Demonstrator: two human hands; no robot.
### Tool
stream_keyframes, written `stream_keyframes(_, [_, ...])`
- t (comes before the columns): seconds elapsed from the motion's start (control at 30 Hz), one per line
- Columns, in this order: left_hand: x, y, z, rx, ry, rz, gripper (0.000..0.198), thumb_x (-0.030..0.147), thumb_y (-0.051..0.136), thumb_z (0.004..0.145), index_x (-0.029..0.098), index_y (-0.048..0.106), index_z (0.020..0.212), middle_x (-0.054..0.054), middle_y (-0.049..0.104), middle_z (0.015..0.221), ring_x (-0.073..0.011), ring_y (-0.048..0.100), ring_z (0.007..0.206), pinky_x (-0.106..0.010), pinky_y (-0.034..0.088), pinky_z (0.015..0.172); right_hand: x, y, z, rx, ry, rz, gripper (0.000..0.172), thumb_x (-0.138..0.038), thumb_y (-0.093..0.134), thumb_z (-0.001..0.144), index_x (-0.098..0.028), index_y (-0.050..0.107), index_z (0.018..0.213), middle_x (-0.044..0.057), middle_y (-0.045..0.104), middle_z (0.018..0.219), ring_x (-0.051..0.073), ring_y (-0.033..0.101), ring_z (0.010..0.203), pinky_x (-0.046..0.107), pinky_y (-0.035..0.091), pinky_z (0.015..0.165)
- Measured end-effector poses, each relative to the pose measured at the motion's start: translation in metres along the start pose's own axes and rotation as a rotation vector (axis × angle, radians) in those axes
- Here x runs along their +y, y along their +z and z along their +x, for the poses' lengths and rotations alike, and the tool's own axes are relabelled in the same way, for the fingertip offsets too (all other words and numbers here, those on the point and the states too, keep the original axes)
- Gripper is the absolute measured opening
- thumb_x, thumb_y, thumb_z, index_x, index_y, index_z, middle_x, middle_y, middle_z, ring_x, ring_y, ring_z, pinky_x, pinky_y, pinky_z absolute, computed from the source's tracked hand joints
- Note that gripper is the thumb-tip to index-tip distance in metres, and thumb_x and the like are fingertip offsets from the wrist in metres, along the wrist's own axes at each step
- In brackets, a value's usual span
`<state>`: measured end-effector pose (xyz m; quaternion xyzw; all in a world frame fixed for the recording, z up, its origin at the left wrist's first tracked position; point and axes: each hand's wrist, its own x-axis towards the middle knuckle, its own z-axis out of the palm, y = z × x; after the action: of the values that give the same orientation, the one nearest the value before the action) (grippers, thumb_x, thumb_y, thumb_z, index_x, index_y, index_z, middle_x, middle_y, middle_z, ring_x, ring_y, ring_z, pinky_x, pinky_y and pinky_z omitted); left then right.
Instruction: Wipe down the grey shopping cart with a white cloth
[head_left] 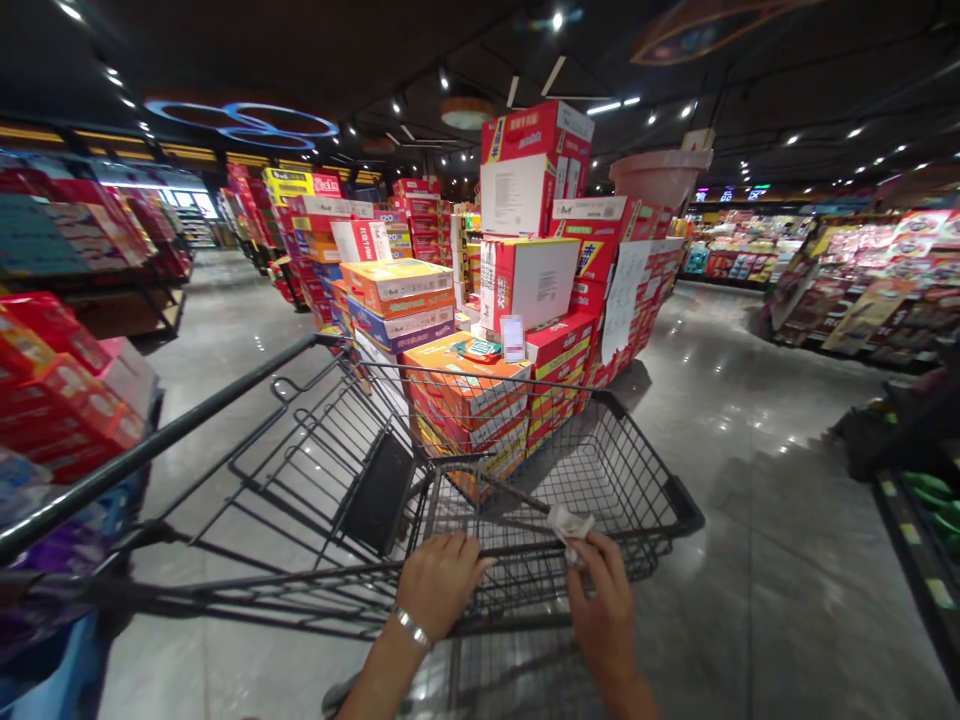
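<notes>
A black wire shopping cart (637, 450) stands across the view, its basket showing bare mesh. My left hand (442, 580), with a metal band at the wrist, is wrapped over the near top rail of the cart. Further right along that rail, my right hand (602, 600) pinches a crumpled white tissue (571, 522) between thumb and fingers. The tissue touches or nearly touches the rail; I cannot tell how firmly it presses. A black child-seat panel (377, 490) sits inside the cart's left part.
Stacked cartons (469, 400) rise just beyond the cart, with a small sign (514, 338) on them. Red packages (67, 400) lie at the left. A produce stand (926, 530) is at the right, and a goods display (870, 270) stands farther back. Grey floor (750, 500) runs between.
</notes>
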<state>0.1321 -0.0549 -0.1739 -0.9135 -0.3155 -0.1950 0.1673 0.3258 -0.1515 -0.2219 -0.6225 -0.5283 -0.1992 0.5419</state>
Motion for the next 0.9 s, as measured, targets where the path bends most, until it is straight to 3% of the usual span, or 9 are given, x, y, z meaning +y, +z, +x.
stream_keyframes(0.13, [0.001,-0.007,0.004,-0.037,-0.034,-0.041,0.023,0.033,0.049,0.089,0.020,0.057,0.072,-0.002,0.061,0.066,-0.0182,0.057,0.063,-0.031,0.040,0.060,-0.022,0.010,-0.006,0.014,0.083,0.042,0.027,-0.011,0.047,0.086,-0.016,0.058,0.110,0.014,0.058,0.104,0.021,0.059,0.098,0.035,0.052,0.079])
stream_keyframes(0.27, [0.003,-0.017,0.004,-0.053,-0.058,-0.118,0.017,0.026,0.047,0.088,0.020,0.059,0.078,-0.003,0.063,0.071,-0.0194,0.058,0.068,-0.034,0.042,0.065,-0.033,0.023,-0.017,-0.079,-0.046,0.092,0.027,-0.008,0.045,0.085,-0.019,0.060,0.104,0.012,0.059,0.104,0.020,0.060,0.098,0.032,0.053,0.077])
stream_keyframes(0.47, [0.002,-0.020,-0.004,0.021,-0.085,-0.154,0.018,0.024,0.044,0.089,0.019,0.060,0.093,-0.003,0.064,0.079,-0.0195,0.057,0.074,-0.035,0.042,0.071,0.003,0.018,-0.028,-0.097,0.005,0.061,0.021,-0.007,0.046,0.082,-0.020,0.061,0.089,0.009,0.061,0.097,0.018,0.061,0.091,0.031,0.053,0.074])
stream_keyframes(0.6, [0.001,-0.016,-0.007,0.081,-0.071,-0.127,0.021,0.028,0.045,0.090,0.018,0.061,0.098,-0.004,0.064,0.079,-0.0197,0.056,0.074,-0.035,0.041,0.071,0.017,0.005,-0.026,-0.015,0.140,0.044,0.016,-0.010,0.049,0.081,-0.018,0.060,0.087,0.008,0.059,0.091,0.018,0.060,0.083,0.029,0.053,0.067])
stream_keyframes(0.73, [0.005,-0.013,-0.005,0.128,-0.103,-0.132,0.024,0.033,0.044,0.091,0.018,0.063,0.094,-0.003,0.064,0.075,-0.0187,0.056,0.070,-0.033,0.039,0.066,-0.003,0.002,-0.022,0.076,0.219,0.039,0.013,-0.012,0.050,0.080,-0.018,0.060,0.088,0.008,0.058,0.087,0.019,0.059,0.081,0.031,0.051,0.068])
stream_keyframes(0.9, [0.013,-0.013,0.003,0.196,-0.181,-0.146,0.030,0.038,0.043,0.092,0.020,0.065,0.081,-0.002,0.064,0.067,-0.0171,0.056,0.066,-0.032,0.035,0.064,-0.031,0.022,-0.027,0.021,0.190,0.131,0.030,-0.012,0.050,0.081,-0.018,0.053,0.110,0.009,0.062,0.092,0.020,0.060,0.086,0.034,0.051,0.072])
